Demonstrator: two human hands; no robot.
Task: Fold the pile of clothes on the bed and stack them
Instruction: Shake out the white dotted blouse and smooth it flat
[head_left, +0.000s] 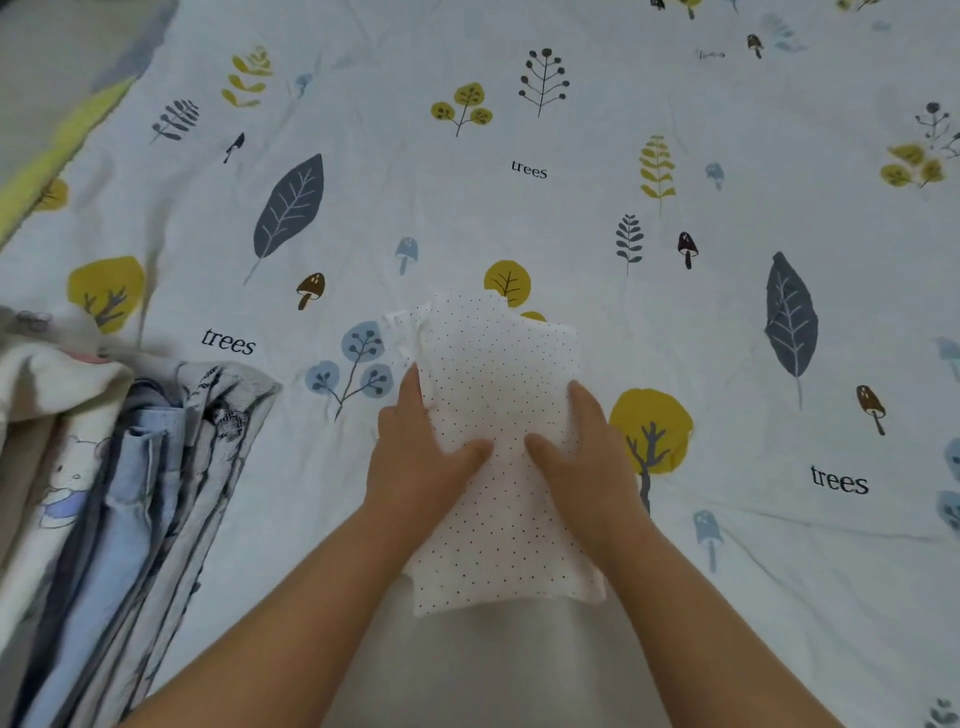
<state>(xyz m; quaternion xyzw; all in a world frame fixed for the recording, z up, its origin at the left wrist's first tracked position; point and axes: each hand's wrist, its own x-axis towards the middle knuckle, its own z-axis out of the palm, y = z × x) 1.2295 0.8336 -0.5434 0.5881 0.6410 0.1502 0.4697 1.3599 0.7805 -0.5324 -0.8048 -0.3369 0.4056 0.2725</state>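
With the dotted white garment (501, 447) folded at centre frame on the bed (571, 208), keep your left hand (421, 447) and right hand (587, 452) flat, fingers straight, smoothing outward before stacking it lower left.

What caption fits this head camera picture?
Both hands, left and right, press a folded white dotted cloth flat on the tree-patterned bedsheet.
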